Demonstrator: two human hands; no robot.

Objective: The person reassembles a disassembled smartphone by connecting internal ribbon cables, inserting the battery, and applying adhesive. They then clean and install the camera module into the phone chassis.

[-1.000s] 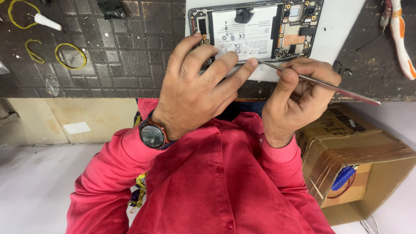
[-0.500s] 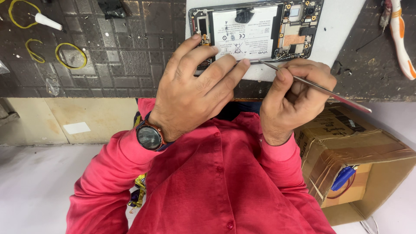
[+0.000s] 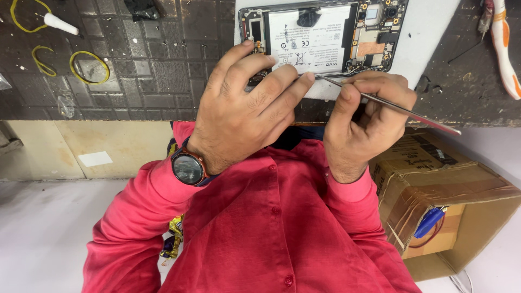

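Observation:
An opened smartphone point(image 3: 325, 38), back cover off with its white battery and circuit boards showing, lies on a white mat point(image 3: 429, 32) on the dark tiled bench. My left hand point(image 3: 244, 114), with a round wristwatch point(image 3: 188, 167), presses its fingertips on the phone's near left edge. My right hand point(image 3: 363, 119) grips a thin metal tool point(image 3: 412, 113). The tool's tip touches the phone's near edge, right beside my left fingertips.
Yellow rubber bands point(image 3: 89, 66) and a white-tipped tool point(image 3: 61, 24) lie at the bench's far left. An orange and white tool point(image 3: 502, 49) lies at the far right. An open cardboard box point(image 3: 450, 190) stands on the floor to my right, below the bench edge.
My right hand has drawn the metal tool slightly to the left, with its tip still at the phone's near edge. My left hand has barely moved.

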